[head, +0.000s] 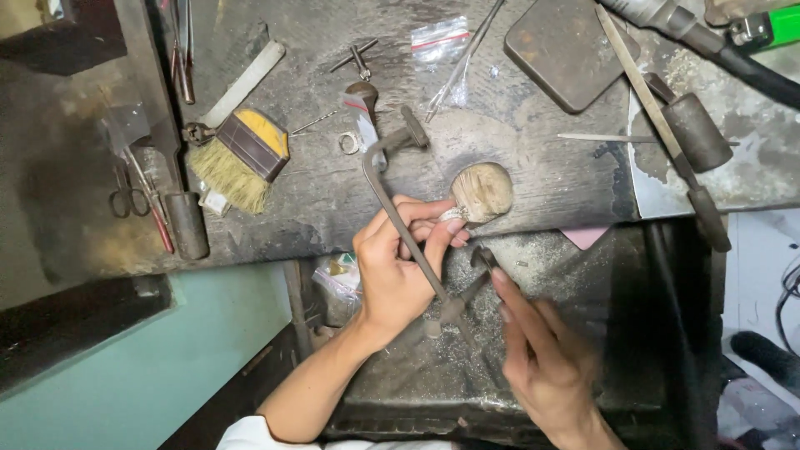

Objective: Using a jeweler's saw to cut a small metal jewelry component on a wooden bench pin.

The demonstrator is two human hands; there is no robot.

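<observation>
Hands meet at the edge of a dark, scratched wooden workbench (533, 179), right by the round, worn wooden peg (483, 190) that sticks out from it. The left hand (400, 267) is curled around a thin metal saw with a bent dark frame (392, 200), and its fingertips (454, 223) pinch a small silver ring (451, 214) against the peg. The right hand (542, 350) is mostly open — only its fingertips (498, 275) touch the little dark screw knob (483, 257) at the lower end of the saw.

To do this well, I think the ring should stay pressed flat on the peg so it cannot slip. The knob likely needs slow, small turns — not hard ones. The frame should be kept steady while the fingers work.

Farther back lie a yellow-topped bristle brush (242, 158), a flat dark metal block (567, 52) and a long file with a dark handle (667, 133).
</observation>
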